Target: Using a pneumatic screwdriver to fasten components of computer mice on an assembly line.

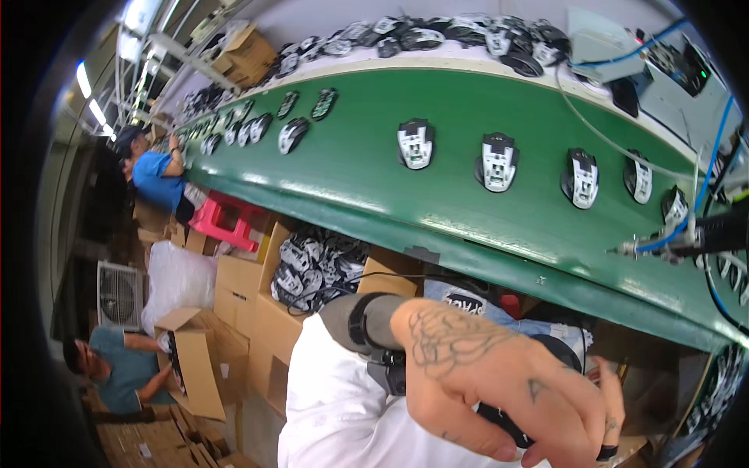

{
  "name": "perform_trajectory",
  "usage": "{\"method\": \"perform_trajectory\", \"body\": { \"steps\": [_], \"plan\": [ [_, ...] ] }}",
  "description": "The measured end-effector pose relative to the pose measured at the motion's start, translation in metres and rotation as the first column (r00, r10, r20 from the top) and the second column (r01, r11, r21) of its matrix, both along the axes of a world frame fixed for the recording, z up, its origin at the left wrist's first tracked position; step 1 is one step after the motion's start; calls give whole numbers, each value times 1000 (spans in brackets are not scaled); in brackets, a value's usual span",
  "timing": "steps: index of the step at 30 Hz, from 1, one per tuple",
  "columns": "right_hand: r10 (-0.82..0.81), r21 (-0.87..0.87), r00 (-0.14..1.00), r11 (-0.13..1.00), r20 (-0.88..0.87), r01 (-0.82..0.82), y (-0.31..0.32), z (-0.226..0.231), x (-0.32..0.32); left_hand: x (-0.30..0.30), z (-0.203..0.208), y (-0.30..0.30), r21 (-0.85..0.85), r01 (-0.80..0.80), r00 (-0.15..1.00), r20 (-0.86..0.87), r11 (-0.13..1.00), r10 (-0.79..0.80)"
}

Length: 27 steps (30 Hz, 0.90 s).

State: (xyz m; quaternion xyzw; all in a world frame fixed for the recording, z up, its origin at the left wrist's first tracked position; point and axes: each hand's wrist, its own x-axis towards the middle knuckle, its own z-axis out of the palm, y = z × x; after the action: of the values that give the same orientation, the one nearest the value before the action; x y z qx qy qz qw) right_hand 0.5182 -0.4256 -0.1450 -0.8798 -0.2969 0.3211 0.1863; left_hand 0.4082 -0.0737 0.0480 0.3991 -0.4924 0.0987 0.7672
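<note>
My left hand (pixel 499 374) fills the lower right, with drawings on its back and a dark strap (pixel 360 321) and small black device (pixel 388 371) at its wrist. Its fingers curl down with the thumb tucked under them. A black piece (pixel 505 423) shows between thumb and fingers; its kind is hidden. Close behind, at the right, part of my right hand (pixel 612 394) shows, mostly covered by the left, with its fingers not readable. Beyond both hands, partly built computer mice (pixel 498 162) with white-and-black bodies lie spaced along a green conveyor belt (pixel 351 179).
A cardboard box (pixel 275 261) full of mouse shells (pixel 316 265) stands below the belt. A screwdriver-like tool (pixel 663 243) with a blue hose juts in at right. More mouse parts (pixel 421 37) line the far shelf. Two people work at left, near a pink stool (pixel 226 221) and an opened carton (pixel 204 366).
</note>
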Motion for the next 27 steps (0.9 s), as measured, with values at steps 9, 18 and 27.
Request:
{"method": "perform_trajectory", "body": {
  "steps": [9, 18, 27],
  "plan": [
    [-190, 556, 858, 822, 477, -127, 42, 45, 68, -9, -19, 26, -58, 112, 989, -93, 992, -117],
    [-434, 628, 867, 752, 244, 200, 49, -30, 181, -30, -21, 49, -129, -55, 996, -81, 990, 45],
    [-412, 498, 893, 821, 180, 278, 59, -22, 175, -21, -4, 78, 60, -247, 966, 88, 967, 241]
  ]
}}
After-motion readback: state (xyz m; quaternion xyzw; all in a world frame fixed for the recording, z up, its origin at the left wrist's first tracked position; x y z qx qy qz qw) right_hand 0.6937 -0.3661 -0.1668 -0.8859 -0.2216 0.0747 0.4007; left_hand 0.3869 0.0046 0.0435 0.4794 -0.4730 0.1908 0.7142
